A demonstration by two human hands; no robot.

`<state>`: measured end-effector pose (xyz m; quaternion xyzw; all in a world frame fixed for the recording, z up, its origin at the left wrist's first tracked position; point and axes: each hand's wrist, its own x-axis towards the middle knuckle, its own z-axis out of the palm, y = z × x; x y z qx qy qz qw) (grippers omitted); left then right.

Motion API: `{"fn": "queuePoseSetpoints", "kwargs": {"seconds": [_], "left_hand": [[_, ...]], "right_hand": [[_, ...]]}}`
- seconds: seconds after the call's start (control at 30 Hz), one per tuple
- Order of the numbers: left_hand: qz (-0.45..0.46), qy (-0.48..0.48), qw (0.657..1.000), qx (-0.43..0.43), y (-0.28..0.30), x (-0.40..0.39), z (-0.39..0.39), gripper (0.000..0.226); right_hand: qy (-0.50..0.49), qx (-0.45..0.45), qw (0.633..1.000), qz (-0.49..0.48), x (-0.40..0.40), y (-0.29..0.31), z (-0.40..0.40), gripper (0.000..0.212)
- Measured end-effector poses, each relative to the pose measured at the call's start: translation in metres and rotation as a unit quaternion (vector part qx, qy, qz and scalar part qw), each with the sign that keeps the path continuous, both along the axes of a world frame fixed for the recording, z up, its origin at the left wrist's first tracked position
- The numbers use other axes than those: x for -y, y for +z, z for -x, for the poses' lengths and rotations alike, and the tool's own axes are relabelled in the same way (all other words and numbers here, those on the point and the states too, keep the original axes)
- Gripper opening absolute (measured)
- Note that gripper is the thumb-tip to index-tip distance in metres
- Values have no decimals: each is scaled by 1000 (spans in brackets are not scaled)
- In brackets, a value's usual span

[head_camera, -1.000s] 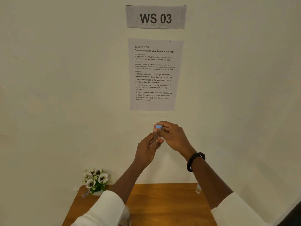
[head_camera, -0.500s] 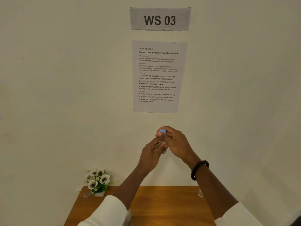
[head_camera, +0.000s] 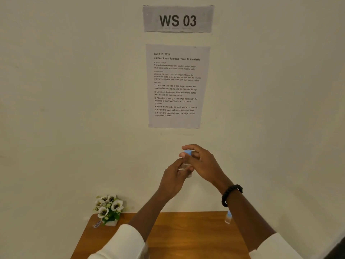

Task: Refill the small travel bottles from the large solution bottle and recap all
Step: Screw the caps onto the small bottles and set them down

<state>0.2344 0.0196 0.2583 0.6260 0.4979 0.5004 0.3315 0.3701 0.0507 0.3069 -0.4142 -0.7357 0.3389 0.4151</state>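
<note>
I hold a small clear travel bottle [head_camera: 186, 168] raised in front of the wall, well above the table. My left hand [head_camera: 174, 177] grips its clear body from the left. Fingers of my right hand [head_camera: 202, 162] pinch the blue cap [head_camera: 187, 152] on top of it. A second small clear bottle with a blue cap [head_camera: 228, 217] stands at the table's back right edge, half hidden behind my right forearm. The large solution bottle is hidden from view.
A wooden table [head_camera: 186, 238] runs along the bottom, against the cream wall. A small white pot of white flowers [head_camera: 108, 209] sits on its back left corner. A printed task sheet [head_camera: 177, 86] and a "WS 03" sign [head_camera: 177, 19] hang on the wall.
Both hands stay together on the small bottle. My right fingers have shifted around the blue cap, and the second bottle's blue cap now shows beside my right forearm.
</note>
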Motion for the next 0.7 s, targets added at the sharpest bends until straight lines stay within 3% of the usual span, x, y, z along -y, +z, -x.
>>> {"fn": "queuePoseSetpoints", "kwargs": {"seconds": [0.27, 0.47, 0.7], "left_hand": [[12, -26, 1000, -9, -2, -2, -6, 39], [35, -9, 999, -35, -17, -5, -9, 35], [79, -12, 994, -70, -53, -14, -29, 39]], "right_hand": [[31, 24, 999, 15, -6, -3, -15, 25], [6, 50, 999, 8, -3, -16, -23, 11], [-55, 107, 992, -24, -7, -52, -56, 20]]}}
